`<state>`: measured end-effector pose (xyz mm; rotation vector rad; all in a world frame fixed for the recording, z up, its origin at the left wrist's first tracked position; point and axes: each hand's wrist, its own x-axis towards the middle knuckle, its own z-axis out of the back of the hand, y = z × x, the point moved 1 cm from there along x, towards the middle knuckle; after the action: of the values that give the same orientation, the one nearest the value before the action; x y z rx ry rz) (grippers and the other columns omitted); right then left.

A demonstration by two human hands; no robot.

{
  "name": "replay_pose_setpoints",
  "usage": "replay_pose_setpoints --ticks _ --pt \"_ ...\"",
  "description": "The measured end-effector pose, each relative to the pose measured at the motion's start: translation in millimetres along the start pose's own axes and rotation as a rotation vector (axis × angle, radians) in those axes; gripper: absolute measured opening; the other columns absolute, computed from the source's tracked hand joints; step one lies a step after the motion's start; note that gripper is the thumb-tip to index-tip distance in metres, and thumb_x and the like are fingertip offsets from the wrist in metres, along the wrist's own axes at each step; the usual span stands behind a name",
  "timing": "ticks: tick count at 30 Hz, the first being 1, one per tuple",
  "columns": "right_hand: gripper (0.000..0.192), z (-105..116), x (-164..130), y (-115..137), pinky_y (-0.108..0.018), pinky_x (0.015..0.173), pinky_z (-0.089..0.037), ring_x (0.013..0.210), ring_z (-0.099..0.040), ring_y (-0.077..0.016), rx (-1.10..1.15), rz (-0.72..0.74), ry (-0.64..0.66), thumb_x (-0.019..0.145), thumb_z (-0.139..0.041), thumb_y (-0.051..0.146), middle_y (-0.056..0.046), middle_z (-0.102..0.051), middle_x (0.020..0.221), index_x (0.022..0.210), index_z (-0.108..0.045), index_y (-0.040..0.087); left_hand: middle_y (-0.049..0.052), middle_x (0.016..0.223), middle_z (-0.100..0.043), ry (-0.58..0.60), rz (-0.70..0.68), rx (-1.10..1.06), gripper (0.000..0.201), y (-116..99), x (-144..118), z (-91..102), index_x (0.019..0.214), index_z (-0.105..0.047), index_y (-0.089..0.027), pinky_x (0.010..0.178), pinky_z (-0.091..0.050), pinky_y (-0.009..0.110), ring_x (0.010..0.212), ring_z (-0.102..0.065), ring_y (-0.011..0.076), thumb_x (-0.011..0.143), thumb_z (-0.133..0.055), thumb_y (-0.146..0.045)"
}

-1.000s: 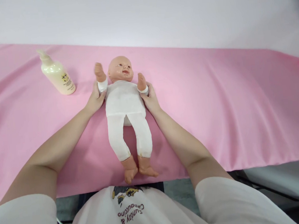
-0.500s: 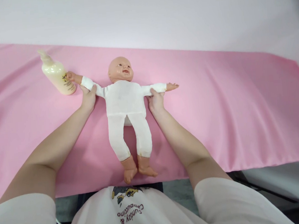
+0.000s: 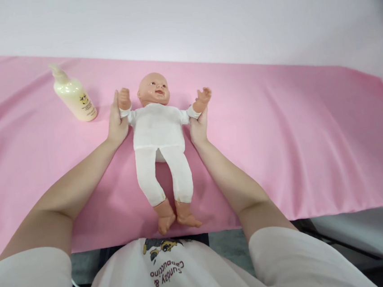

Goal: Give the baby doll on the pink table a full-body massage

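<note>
A baby doll (image 3: 158,126) with a bald head and white clothing lies on its back, its bare feet toward me. Its two arms are bent upward at its sides. On the left, my left hand (image 3: 117,123) holds one of the doll's arms, with a finger stretched up along the outside of it. My right hand (image 3: 198,127) is around the other arm from below, its fingers partly hidden behind the doll's sleeve and forearm. Beyond my left hand stands a cream-coloured pump bottle (image 3: 76,98) with a small printed picture, apart from the doll.
A pink cloth (image 3: 263,154) covers the table and has folds on the right. Behind it is a white surface (image 3: 179,18). The table's front edge runs close to my body, just past the doll's feet.
Both doll arms went from stretched out sideways to bent up and inward. My hands moved with them, the left one slightly inward. One doll hand left the spot in front of the bottle.
</note>
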<state>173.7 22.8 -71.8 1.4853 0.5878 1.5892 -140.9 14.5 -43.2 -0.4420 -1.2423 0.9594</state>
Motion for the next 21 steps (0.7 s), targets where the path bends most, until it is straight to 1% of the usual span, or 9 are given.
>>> replay_pose_setpoints --ticks 2,3,5,7,10,13,16,18,21 --pt "0.056 -1.2 -3.8 11.1 -0.061 0.126 -0.032 0.148 -0.043 -0.0283 0.005 0.027 0.018 0.095 -0.048 0.035 -0.007 -0.049 0.153 0.150 -0.043 0.032 0.010 0.165 -0.040 0.069 -0.015 0.054 0.067 -6.2 -2.5 -2.6 0.151 -0.043 -0.024 0.133 -0.019 0.053 0.160 -0.026 0.0309 0.097 -0.055 -0.062" --pt "0.052 -1.9 -5.7 15.1 -0.060 0.127 -0.031 0.146 -0.045 -0.0279 -0.011 0.051 0.056 0.095 -0.049 0.034 -0.006 -0.052 0.150 0.146 -0.049 0.033 0.010 0.165 -0.042 0.111 -0.021 0.081 0.065 -7.4 -3.7 -4.0 0.148 -0.048 -0.023 0.132 -0.020 0.054 0.159 -0.026 0.0322 0.097 -0.055 -0.062" --pt "0.046 -3.1 -9.1 19.6 -0.058 0.128 -0.031 0.142 -0.048 -0.0272 -0.072 0.111 0.153 0.094 -0.050 0.029 -0.005 -0.057 0.143 0.138 -0.059 0.034 0.010 0.164 -0.044 0.192 -0.042 0.127 0.058 -6.9 -5.4 -6.5 0.142 -0.056 -0.022 0.130 -0.024 0.056 0.157 -0.031 0.0344 0.097 -0.055 -0.058" --pt "0.046 -4.0 -11.0 20.6 -0.056 0.127 -0.032 0.138 -0.051 -0.0266 -0.133 0.163 0.228 0.092 -0.049 0.023 -0.005 -0.059 0.138 0.132 -0.065 0.036 0.010 0.163 -0.046 0.241 -0.069 0.157 0.052 -4.3 -6.2 -8.4 0.141 -0.060 -0.025 0.127 -0.030 0.057 0.153 -0.039 0.0349 0.096 -0.055 -0.051" --pt "0.050 -4.7 -11.3 20.3 -0.055 0.124 -0.035 0.134 -0.053 -0.0258 -0.166 0.190 0.253 0.090 -0.047 0.018 -0.004 -0.060 0.136 0.131 -0.068 0.038 0.009 0.160 -0.049 0.264 -0.098 0.198 0.050 -0.7 -6.3 -9.7 0.143 -0.059 -0.026 0.125 -0.034 0.056 0.148 -0.046 0.0338 0.095 -0.054 -0.040" --pt "0.047 -5.4 -10.2 20.4 -0.053 0.123 -0.038 0.132 -0.055 -0.0254 -0.137 0.165 0.242 0.090 -0.047 0.019 -0.004 -0.062 0.132 0.128 -0.068 0.036 0.011 0.155 -0.054 0.259 -0.116 0.223 0.051 -1.4 -6.1 -9.3 0.144 -0.059 -0.025 0.124 -0.036 0.056 0.144 -0.049 0.0334 0.094 -0.052 -0.033" --pt "0.040 -5.9 -9.0 17.8 -0.052 0.123 -0.039 0.131 -0.055 -0.0252 -0.077 0.095 0.210 0.090 -0.050 0.024 -0.005 -0.064 0.131 0.127 -0.065 0.032 0.013 0.150 -0.057 0.238 -0.109 0.185 0.052 -5.5 -6.3 -8.0 0.144 -0.058 -0.024 0.124 -0.036 0.055 0.141 -0.052 0.0333 0.092 -0.057 -0.033" --pt "0.040 -5.9 -7.9 12.7 -0.053 0.124 -0.039 0.132 -0.055 -0.0251 -0.016 -0.001 0.168 0.089 -0.052 0.029 -0.005 -0.063 0.135 0.129 -0.059 0.029 0.014 0.146 -0.059 0.187 -0.061 0.122 0.053 -6.3 -6.1 -6.7 0.142 -0.057 -0.022 0.123 -0.038 0.055 0.138 -0.054 0.0335 0.092 -0.062 -0.039" --pt "0.045 -5.6 -5.7 0.4 -0.054 0.122 -0.041 0.132 -0.056 -0.0251 0.089 -0.170 0.095 0.089 -0.056 0.037 -0.007 -0.062 0.137 0.133 -0.050 0.028 0.013 0.131 -0.067 0.069 0.055 0.020 0.053 1.8 -4.5 -5.0 0.133 -0.057 -0.022 0.118 -0.044 0.055 0.129 -0.060 0.0328 0.091 -0.067 -0.052"
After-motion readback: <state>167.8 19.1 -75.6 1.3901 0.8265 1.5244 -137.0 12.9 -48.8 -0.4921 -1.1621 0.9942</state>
